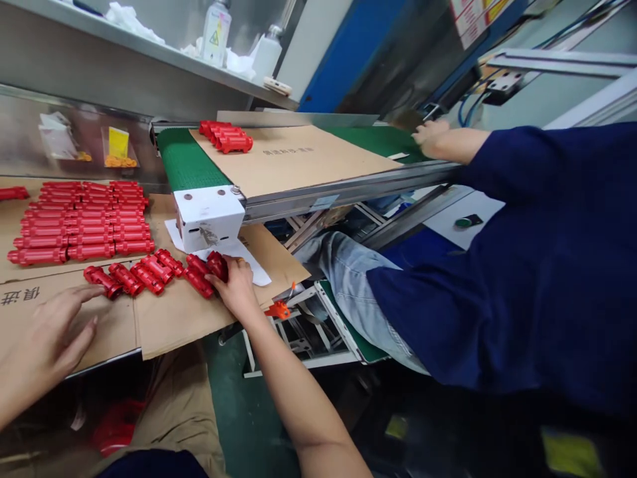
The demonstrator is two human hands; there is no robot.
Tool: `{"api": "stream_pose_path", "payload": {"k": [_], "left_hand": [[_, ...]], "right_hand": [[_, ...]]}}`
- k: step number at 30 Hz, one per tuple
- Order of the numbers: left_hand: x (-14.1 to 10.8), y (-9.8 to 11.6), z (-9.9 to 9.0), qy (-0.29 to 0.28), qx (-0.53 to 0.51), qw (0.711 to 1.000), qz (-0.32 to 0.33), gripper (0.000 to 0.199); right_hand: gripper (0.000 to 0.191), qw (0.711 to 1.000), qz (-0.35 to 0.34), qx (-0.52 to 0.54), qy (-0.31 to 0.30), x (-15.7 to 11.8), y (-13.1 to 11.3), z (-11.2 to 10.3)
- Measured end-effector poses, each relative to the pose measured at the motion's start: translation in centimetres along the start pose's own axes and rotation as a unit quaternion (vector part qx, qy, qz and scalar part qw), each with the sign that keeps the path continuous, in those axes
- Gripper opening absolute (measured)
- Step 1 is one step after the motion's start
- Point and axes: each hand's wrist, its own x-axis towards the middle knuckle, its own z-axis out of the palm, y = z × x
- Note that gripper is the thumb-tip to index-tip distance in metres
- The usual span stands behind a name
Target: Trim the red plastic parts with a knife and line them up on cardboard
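Several loose red cylindrical parts [146,277] lie in a slanting row on the cardboard [174,322] near the table's front edge. My left hand [62,325] is at the left end of this row, fingers apart, with its fingertips beside the leftmost part [103,281]. At the right end, my right hand [237,285] has its fingers round a red part [217,264], next to another red part [198,281]. Behind the row, a block of many red parts [89,234] lies in neat lines on cardboard at the left.
A green conveyor [192,159] carries a cardboard sheet [298,159] with several red parts [226,137]. Its white end bracket [209,216] stands close to my right hand. A co-worker in dark blue [537,265] sits at the right. Bottles [216,33] stand on the shelf above.
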Motion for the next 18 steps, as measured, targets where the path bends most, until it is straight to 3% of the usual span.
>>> {"api": "stream_pose_path", "payload": {"k": [5, 8, 12, 15, 18], "left_hand": [[-0.3, -1.2, -0.3, 0.000, 0.027, 1.000, -0.011, 0.037], [0.0, 0.0, 0.5, 0.010, 0.054, 0.998, 0.026, 0.054], [1.8, 5.0, 5.0, -0.028, 0.020, 0.985, 0.168, 0.066], [3.5, 8.0, 9.1, -0.104, 0.005, 0.977, 0.184, 0.060], [4.8, 8.8, 11.5, -0.131, 0.005, 0.976, 0.176, 0.056]], "right_hand": [[0.054, 1.000, 0.003, 0.023, 0.019, -0.9, 1.0, -0.5], [0.061, 0.996, 0.070, 0.021, 0.059, -0.1, 2.9, -2.2], [0.057, 0.980, 0.183, 0.044, 0.066, 2.6, 6.2, -3.9], [0.039, 0.974, 0.199, 0.105, 0.032, 4.2, 7.8, -4.4], [0.035, 0.969, 0.183, 0.160, 0.039, 5.1, 8.5, -5.3]]}}
